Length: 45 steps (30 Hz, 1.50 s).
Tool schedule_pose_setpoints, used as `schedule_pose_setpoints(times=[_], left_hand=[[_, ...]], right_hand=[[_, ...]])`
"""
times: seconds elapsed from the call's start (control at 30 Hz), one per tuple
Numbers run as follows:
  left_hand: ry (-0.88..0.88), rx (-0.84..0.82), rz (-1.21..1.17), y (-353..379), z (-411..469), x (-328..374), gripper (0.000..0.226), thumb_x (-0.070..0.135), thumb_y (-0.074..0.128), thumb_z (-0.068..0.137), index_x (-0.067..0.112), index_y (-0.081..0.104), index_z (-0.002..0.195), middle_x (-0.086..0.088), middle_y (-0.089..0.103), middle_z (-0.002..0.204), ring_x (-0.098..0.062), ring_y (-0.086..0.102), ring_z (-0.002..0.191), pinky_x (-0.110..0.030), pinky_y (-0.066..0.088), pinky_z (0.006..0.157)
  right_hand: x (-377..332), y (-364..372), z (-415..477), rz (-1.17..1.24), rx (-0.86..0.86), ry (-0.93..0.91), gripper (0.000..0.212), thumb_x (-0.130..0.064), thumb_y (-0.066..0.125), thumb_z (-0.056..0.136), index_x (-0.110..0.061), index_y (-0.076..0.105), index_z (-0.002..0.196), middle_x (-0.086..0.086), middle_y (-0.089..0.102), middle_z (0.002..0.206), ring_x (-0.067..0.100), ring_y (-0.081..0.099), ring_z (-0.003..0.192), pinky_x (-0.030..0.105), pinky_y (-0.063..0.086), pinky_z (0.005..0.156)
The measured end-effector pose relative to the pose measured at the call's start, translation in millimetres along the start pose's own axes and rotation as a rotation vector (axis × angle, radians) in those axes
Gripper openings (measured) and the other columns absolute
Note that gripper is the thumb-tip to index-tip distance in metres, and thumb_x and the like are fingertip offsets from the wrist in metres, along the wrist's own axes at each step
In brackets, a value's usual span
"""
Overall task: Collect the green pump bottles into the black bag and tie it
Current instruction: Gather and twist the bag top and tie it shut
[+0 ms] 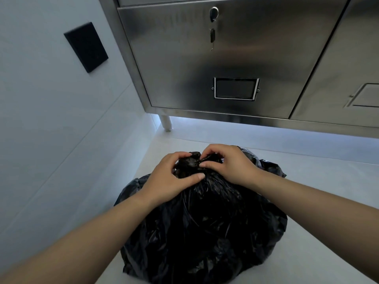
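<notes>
Now, on the left, I see my left hand (170, 177) reaching in from the lower edge, fingers curled and its grip pinched on the gathered neck of the crinkled black plastic bag (205, 232). My right hand (229, 165) comes in from the right, its grip likewise clamped on the bunched plastic, fingertips almost meeting the left's. The full bag sits on the pale floor (317, 191), its contents hidden. A white wall (41, 119) with a black rectangular plate (86, 47) stands left; a brushed steel cabinet (225, 58) with a keyed lock (213, 13) rises behind.
</notes>
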<state>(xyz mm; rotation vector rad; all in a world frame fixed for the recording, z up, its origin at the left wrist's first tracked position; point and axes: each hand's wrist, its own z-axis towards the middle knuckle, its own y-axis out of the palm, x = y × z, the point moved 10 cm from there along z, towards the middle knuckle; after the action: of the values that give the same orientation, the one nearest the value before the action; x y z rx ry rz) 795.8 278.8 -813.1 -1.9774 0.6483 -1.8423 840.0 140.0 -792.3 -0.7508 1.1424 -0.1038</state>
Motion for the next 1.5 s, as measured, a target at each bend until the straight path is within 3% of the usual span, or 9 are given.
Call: schedule_pose_setpoints(times=[0.1,0.4,0.57,0.7,0.83,0.97,1.3,1.4,1.5], left_hand=[[0.036,-0.014,0.114,3,-3,2,0.074,0.061,0.078,0.054,0.046,0.049,0.121,0.022,0.051,0.120,0.009,0.048,0.108,-0.010,0.036,0.090],[0.045,0.096,-0.057,-15,7,1,0.046,0.032,0.085,0.063,0.045,0.064,0.101,0.024,0.064,0.104,0.009,0.059,0.085,-0.003,0.041,0.074],[0.046,0.123,-0.208,-16,14,2,0.040,0.024,0.084,0.065,0.039,0.067,0.097,0.028,0.068,0.095,0.002,0.067,0.074,-0.006,0.046,0.066],[0.018,0.082,-0.293,-11,16,1,0.037,0.018,0.080,0.071,0.039,0.067,0.098,0.013,0.070,0.099,-0.005,0.071,0.077,-0.010,0.049,0.067],[-0.026,-0.030,-0.270,-1,13,-7,0.025,0.022,0.069,0.084,0.031,0.067,0.107,0.001,0.068,0.112,-0.006,0.069,0.089,-0.015,0.052,0.079],[-0.047,-0.107,-0.238,7,7,-15,0.053,0.038,0.083,0.065,0.038,0.061,0.113,0.008,0.065,0.116,0.001,0.064,0.096,-0.011,0.049,0.082],[0.050,0.004,-0.180,0,33,-16,0.054,0.021,0.083,0.065,0.038,0.060,0.110,0.025,0.065,0.104,-0.002,0.063,0.102,-0.025,0.050,0.092],[0.041,0.006,-0.195,3,37,-19,0.055,0.022,0.086,0.064,0.032,0.062,0.112,0.019,0.067,0.105,0.003,0.058,0.107,-0.019,0.046,0.094],[0.034,-0.077,-0.170,7,39,-20,0.050,0.021,0.085,0.065,0.038,0.063,0.107,0.020,0.068,0.108,0.005,0.056,0.110,-0.015,0.042,0.096]], right_hand=[[4,-1,3,0.033,0.037,0.036,0.007,-0.029,0.072,0.079,-0.028,0.067,0.083,-0.017,0.066,0.081,-0.002,0.060,0.083,0.013,0.043,0.077],[0,15,-9,-0.149,-0.184,-0.014,0.036,-0.030,0.037,0.099,-0.041,0.046,0.132,-0.010,0.044,0.130,0.003,0.045,0.117,0.017,0.032,0.101],[-4,21,-16,-0.164,-0.270,-0.037,0.054,-0.058,0.025,0.090,-0.043,0.026,0.142,-0.010,0.024,0.149,0.005,0.025,0.136,0.023,0.022,0.112],[0,29,-20,-0.270,-0.300,-0.057,0.069,-0.070,0.031,0.082,-0.043,0.014,0.144,-0.007,0.025,0.146,0.010,0.038,0.127,0.024,0.034,0.104],[8,36,-19,-0.273,-0.251,-0.062,0.057,-0.061,0.043,0.085,-0.035,0.035,0.136,-0.003,0.050,0.122,0.014,0.053,0.108,0.023,0.041,0.091],[8,35,-7,-0.210,-0.192,-0.073,0.039,-0.044,0.055,0.088,-0.025,0.053,0.123,0.001,0.061,0.109,0.016,0.058,0.102,0.027,0.044,0.088],[24,27,12,-0.093,-0.287,0.032,0.048,-0.064,0.040,0.086,-0.051,0.036,0.132,-0.012,0.053,0.123,0.001,0.045,0.116,0.019,0.033,0.100],[24,34,9,-0.140,-0.352,0.019,0.069,-0.073,0.051,0.073,-0.063,0.020,0.133,-0.013,0.052,0.124,0.001,0.046,0.117,0.019,0.033,0.100],[22,36,13,-0.097,-0.318,-0.022,0.069,-0.060,0.067,0.072,-0.053,0.035,0.133,-0.019,0.056,0.130,-0.006,0.048,0.119,0.017,0.036,0.102]])
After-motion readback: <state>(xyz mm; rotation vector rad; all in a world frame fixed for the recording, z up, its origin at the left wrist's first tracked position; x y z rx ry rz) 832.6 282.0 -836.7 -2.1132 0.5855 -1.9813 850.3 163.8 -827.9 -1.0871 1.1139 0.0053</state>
